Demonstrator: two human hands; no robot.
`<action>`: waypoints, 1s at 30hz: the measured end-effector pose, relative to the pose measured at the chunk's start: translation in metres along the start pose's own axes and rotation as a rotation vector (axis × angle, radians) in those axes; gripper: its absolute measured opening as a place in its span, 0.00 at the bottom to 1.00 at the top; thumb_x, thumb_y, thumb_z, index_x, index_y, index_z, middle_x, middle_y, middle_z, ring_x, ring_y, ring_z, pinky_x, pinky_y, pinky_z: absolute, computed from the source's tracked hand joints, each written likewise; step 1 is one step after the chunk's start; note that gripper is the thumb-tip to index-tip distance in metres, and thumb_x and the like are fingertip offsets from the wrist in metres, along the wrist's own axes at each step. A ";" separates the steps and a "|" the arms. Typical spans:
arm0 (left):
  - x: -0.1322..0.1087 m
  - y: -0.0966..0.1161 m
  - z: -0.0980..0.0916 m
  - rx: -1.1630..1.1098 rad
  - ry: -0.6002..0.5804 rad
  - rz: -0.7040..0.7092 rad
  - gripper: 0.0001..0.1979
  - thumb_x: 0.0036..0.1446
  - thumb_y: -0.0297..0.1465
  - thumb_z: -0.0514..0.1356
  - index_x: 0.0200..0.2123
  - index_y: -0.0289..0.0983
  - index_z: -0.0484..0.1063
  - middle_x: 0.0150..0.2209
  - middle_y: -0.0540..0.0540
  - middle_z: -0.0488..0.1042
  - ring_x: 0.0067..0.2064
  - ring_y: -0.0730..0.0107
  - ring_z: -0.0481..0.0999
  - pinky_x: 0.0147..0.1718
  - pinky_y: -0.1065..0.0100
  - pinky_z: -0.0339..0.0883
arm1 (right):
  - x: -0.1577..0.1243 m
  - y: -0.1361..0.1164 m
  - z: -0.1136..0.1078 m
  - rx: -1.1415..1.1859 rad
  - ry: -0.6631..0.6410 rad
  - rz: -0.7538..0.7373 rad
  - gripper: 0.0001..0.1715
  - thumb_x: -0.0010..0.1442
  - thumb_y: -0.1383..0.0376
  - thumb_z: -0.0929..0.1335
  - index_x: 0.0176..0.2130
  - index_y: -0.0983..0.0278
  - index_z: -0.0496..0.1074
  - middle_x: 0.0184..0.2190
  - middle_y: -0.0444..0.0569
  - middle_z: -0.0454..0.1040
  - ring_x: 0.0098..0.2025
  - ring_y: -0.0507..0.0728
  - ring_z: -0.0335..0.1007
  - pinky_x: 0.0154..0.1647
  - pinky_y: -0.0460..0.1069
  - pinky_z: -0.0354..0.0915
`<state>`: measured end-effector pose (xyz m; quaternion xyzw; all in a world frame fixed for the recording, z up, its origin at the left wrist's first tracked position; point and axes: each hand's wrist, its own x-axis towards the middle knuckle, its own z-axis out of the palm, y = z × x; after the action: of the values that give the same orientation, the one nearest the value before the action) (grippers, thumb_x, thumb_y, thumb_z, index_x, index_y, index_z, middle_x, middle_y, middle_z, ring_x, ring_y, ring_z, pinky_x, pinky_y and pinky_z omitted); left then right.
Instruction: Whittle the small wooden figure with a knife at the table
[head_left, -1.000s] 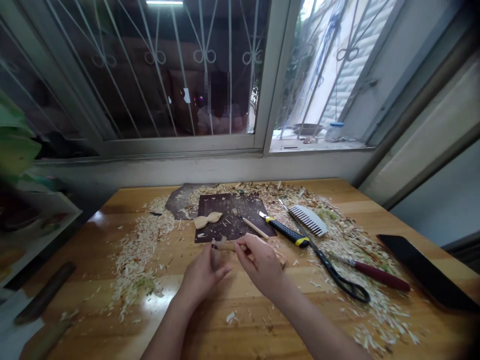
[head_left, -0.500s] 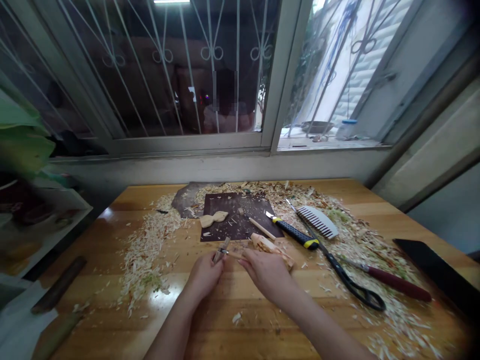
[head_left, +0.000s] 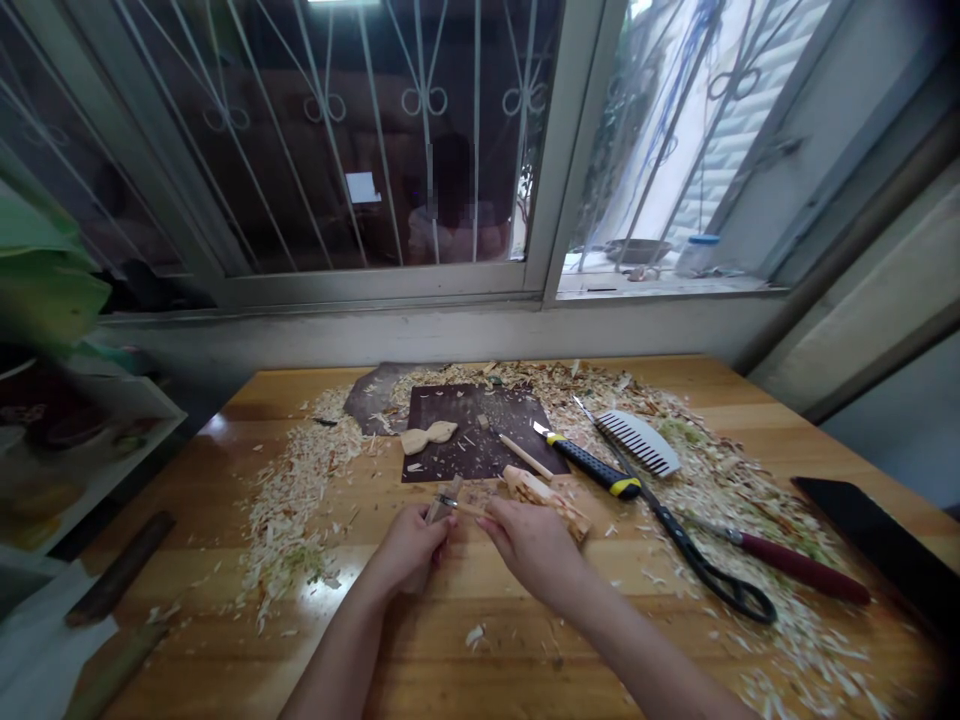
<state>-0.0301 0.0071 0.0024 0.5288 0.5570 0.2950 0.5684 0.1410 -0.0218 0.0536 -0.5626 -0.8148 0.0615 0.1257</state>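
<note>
My left hand [head_left: 411,548] is closed around a small greyish wooden piece [head_left: 445,500], whose upper end sticks out above the fingers. My right hand [head_left: 529,538] pinches a thin light wooden-handled tool [head_left: 471,509]; its tip meets the side of the held piece. Just beyond my right hand lies a rough-cut wood block [head_left: 547,498]. A dark mat [head_left: 480,400] behind the hands bears a carved, waisted wooden piece [head_left: 429,437] and a slim wooden stick [head_left: 526,456].
Wood shavings [head_left: 289,500] spread left, behind and right. At the right are a yellow-black cutter [head_left: 592,467], white comb [head_left: 641,441], black-handled scissors [head_left: 705,565], red-handled tool [head_left: 802,567] and black slab [head_left: 870,530]. A dark stick [head_left: 120,568] lies far left.
The wooden piece in my left hand is turned slightly more upright, and more of its lower part shows below the hand. My right hand has barely moved.
</note>
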 end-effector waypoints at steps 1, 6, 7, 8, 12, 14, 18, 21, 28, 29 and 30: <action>0.000 0.000 0.000 0.014 0.007 -0.006 0.14 0.44 0.41 0.56 0.17 0.38 0.58 0.11 0.56 0.58 0.13 0.77 0.56 0.14 0.73 0.52 | 0.000 0.000 0.000 -0.003 0.008 -0.005 0.12 0.62 0.64 0.60 0.30 0.64 0.67 0.27 0.47 0.75 0.29 0.54 0.72 0.26 0.46 0.52; -0.007 0.010 0.003 0.405 0.193 0.086 0.11 0.51 0.35 0.52 0.21 0.37 0.65 0.18 0.49 0.68 0.22 0.69 0.68 0.22 0.71 0.56 | 0.001 -0.004 -0.010 -0.033 0.009 0.011 0.12 0.62 0.64 0.60 0.30 0.63 0.68 0.27 0.48 0.76 0.29 0.55 0.72 0.24 0.46 0.52; -0.010 0.013 0.004 0.510 0.239 0.106 0.09 0.52 0.33 0.52 0.24 0.36 0.67 0.22 0.46 0.72 0.26 0.66 0.71 0.25 0.71 0.57 | 0.002 -0.006 -0.014 -0.042 -0.005 0.027 0.11 0.61 0.64 0.60 0.30 0.63 0.69 0.27 0.48 0.76 0.29 0.55 0.72 0.24 0.46 0.52; -0.012 0.017 0.006 0.590 0.273 0.104 0.09 0.53 0.32 0.52 0.27 0.36 0.69 0.27 0.43 0.74 0.30 0.64 0.73 0.27 0.70 0.58 | 0.003 -0.009 -0.018 -0.055 -0.019 0.045 0.11 0.61 0.64 0.61 0.30 0.63 0.69 0.27 0.48 0.76 0.29 0.56 0.73 0.24 0.46 0.53; -0.018 0.025 0.010 0.690 0.338 0.056 0.11 0.57 0.31 0.48 0.34 0.34 0.69 0.33 0.37 0.75 0.35 0.62 0.74 0.31 0.69 0.58 | 0.004 -0.027 -0.026 -0.132 -0.043 0.108 0.10 0.60 0.64 0.61 0.31 0.64 0.70 0.27 0.52 0.76 0.28 0.59 0.73 0.22 0.48 0.53; -0.016 0.022 0.010 0.646 0.374 0.049 0.11 0.57 0.31 0.48 0.32 0.34 0.69 0.32 0.38 0.75 0.34 0.63 0.73 0.30 0.69 0.58 | 0.002 -0.036 -0.020 -0.161 -0.020 0.116 0.10 0.61 0.65 0.61 0.32 0.64 0.69 0.28 0.53 0.76 0.28 0.60 0.73 0.21 0.48 0.53; -0.006 0.009 0.009 0.354 0.390 0.077 0.11 0.55 0.34 0.50 0.25 0.36 0.65 0.21 0.47 0.70 0.24 0.69 0.69 0.24 0.72 0.56 | -0.003 -0.043 0.003 -0.119 0.078 0.114 0.11 0.62 0.65 0.59 0.33 0.64 0.68 0.28 0.52 0.74 0.27 0.58 0.72 0.21 0.48 0.53; 0.000 0.003 0.013 0.000 0.332 0.099 0.14 0.52 0.40 0.52 0.21 0.37 0.61 0.16 0.53 0.63 0.19 0.74 0.63 0.20 0.73 0.56 | -0.004 -0.039 0.016 0.002 0.108 0.115 0.12 0.63 0.65 0.58 0.33 0.63 0.67 0.28 0.49 0.74 0.29 0.56 0.71 0.24 0.47 0.54; -0.003 0.013 0.020 -0.269 0.268 0.112 0.17 0.45 0.43 0.57 0.18 0.36 0.61 0.14 0.54 0.62 0.17 0.77 0.61 0.18 0.74 0.57 | -0.005 -0.029 0.013 0.263 0.059 0.149 0.17 0.64 0.62 0.55 0.32 0.62 0.69 0.27 0.46 0.74 0.29 0.55 0.69 0.26 0.46 0.54; -0.003 0.014 0.020 -0.269 0.266 0.118 0.17 0.45 0.44 0.57 0.17 0.36 0.62 0.13 0.53 0.63 0.17 0.76 0.62 0.18 0.73 0.58 | -0.005 -0.027 0.010 0.297 0.052 0.148 0.18 0.64 0.62 0.55 0.31 0.61 0.69 0.27 0.46 0.74 0.29 0.54 0.69 0.26 0.45 0.54; -0.003 0.014 0.019 -0.269 0.266 0.124 0.18 0.45 0.44 0.57 0.17 0.36 0.62 0.13 0.53 0.63 0.17 0.76 0.63 0.19 0.73 0.59 | -0.005 -0.026 0.006 0.325 0.045 0.151 0.19 0.64 0.61 0.55 0.31 0.61 0.69 0.27 0.45 0.74 0.29 0.54 0.69 0.26 0.45 0.54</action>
<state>-0.0088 0.0028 0.0127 0.4377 0.5492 0.4685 0.5360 0.1177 -0.0360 0.0533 -0.5955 -0.7466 0.1892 0.2283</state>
